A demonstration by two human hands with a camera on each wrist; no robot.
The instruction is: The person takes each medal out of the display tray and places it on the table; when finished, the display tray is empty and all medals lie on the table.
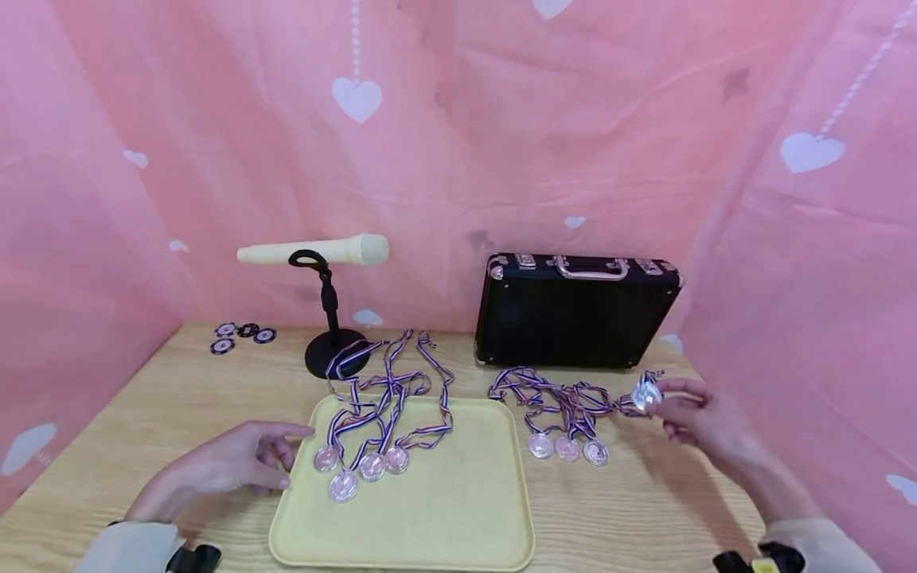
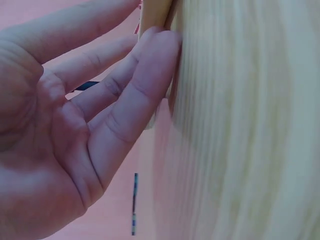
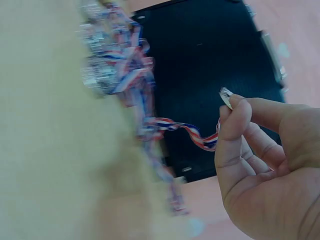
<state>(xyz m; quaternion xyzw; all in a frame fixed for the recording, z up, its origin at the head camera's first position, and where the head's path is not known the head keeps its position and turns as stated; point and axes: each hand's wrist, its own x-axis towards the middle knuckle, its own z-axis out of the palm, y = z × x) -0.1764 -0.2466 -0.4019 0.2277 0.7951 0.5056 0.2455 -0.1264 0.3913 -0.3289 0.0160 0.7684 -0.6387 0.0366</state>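
Observation:
A yellow tray [image 1: 444, 509] lies on the wooden table, with several silver medals [image 1: 361, 465] on striped ribbons at its near left. My left hand [image 1: 239, 461] rests on the table with straight fingers touching the tray's left rim [image 2: 155, 15]. To the right of the tray lie three more medals [image 1: 567, 448] with tangled ribbons [image 1: 559, 398]. My right hand [image 1: 698, 426] pinches one silver medal [image 1: 646, 395] between thumb and fingertips, lifted above the table, its ribbon [image 3: 185, 131] trailing back to the pile.
A black case [image 1: 573, 314] with a metal handle stands upright at the back right. A cream microphone [image 1: 315, 251] sits on a black stand at the back centre. Several poker chips [image 1: 242, 334] lie at the back left. Pink curtains enclose the table.

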